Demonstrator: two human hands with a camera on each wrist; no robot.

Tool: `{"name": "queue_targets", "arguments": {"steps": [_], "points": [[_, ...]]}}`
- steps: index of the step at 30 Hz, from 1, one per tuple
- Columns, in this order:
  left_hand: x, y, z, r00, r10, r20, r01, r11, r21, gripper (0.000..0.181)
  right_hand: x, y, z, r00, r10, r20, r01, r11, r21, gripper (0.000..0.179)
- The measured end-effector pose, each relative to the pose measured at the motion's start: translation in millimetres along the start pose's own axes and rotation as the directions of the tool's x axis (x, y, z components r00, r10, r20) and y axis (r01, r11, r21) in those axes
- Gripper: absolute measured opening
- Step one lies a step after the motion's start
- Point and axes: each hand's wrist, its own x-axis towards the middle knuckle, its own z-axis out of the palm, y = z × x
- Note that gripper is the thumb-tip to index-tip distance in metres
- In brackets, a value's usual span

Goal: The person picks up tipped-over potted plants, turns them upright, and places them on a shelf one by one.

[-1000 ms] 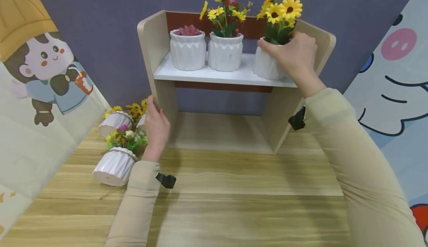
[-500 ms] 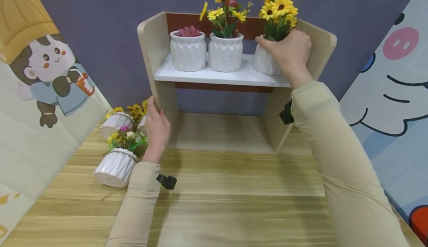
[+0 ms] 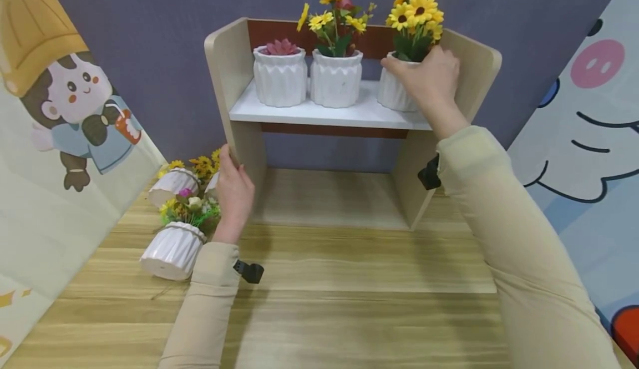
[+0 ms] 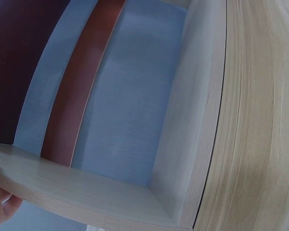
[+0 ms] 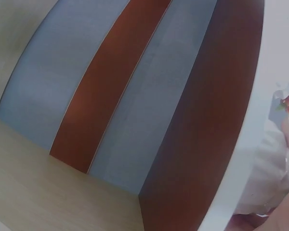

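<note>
My right hand (image 3: 435,83) grips a white ribbed flowerpot (image 3: 393,89) of yellow sunflowers (image 3: 419,11) by its rim. The pot stands upright on the white upper board at the right end of a small wooden shelf (image 3: 329,115). At the right wrist view's edge, part of the white pot (image 5: 267,175) shows beside my fingers (image 5: 284,214). My left hand (image 3: 234,191) holds the shelf's left side panel (image 4: 86,192), thumb and fingers on either side of its edge. Left of the sunflowers stand a pot of mixed flowers (image 3: 336,80) and a pink succulent pot (image 3: 280,77).
Several white flowerpots lie tipped on the wooden table (image 3: 349,302) to the left, among them one with mixed blooms (image 3: 172,249) and one with yellow flowers (image 3: 172,186). A grey wall (image 3: 150,36) stands behind the shelf, with cartoon panels at both sides.
My right hand and the sunflower pot have moved slightly left and back on the upper board, then stayed nearly still over the last half second. The left hand keeps its place.
</note>
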Motion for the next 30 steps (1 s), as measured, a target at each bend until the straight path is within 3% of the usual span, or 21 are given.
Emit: {"name": "queue_targets", "arguments": {"steps": [10,16,19,22,26,30], "points": [[0.2,0.0,-1.8,1.000,0.014,-0.009,-0.014,1.000,0.001,0.045,-2.3,1.0,-3.1,1.000,-0.012,0.012,0.012,1.000,-0.013,0.105],[-0.4,0.4,-1.8,1.000,0.022,-0.002,-0.022,1.000,0.000,0.045,-11.9,4.8,-3.2,0.998,-0.019,0.052,0.016,0.999,0.051,0.101],[-1.1,1.1,-2.0,1.000,0.022,0.001,-0.022,1.000,0.000,0.046,-22.0,10.2,-0.7,0.997,-0.057,0.054,0.052,0.994,0.098,0.093],[-1.2,1.5,-2.1,1.000,0.024,0.004,-0.024,1.000,-0.005,0.046,-33.0,17.5,1.8,0.993,-0.119,0.009,0.117,0.984,0.134,0.085],[-0.9,1.7,-1.8,1.000,0.020,0.010,-0.020,1.000,-0.016,0.046,-46.3,30.2,5.6,0.970,-0.222,-0.103,0.236,0.959,0.159,0.077],[-2.5,3.3,-3.8,1.000,0.002,0.021,-0.001,1.000,-0.031,0.044,-56.5,42.8,11.4,0.916,-0.321,-0.239,0.365,0.915,0.171,0.062]]}}
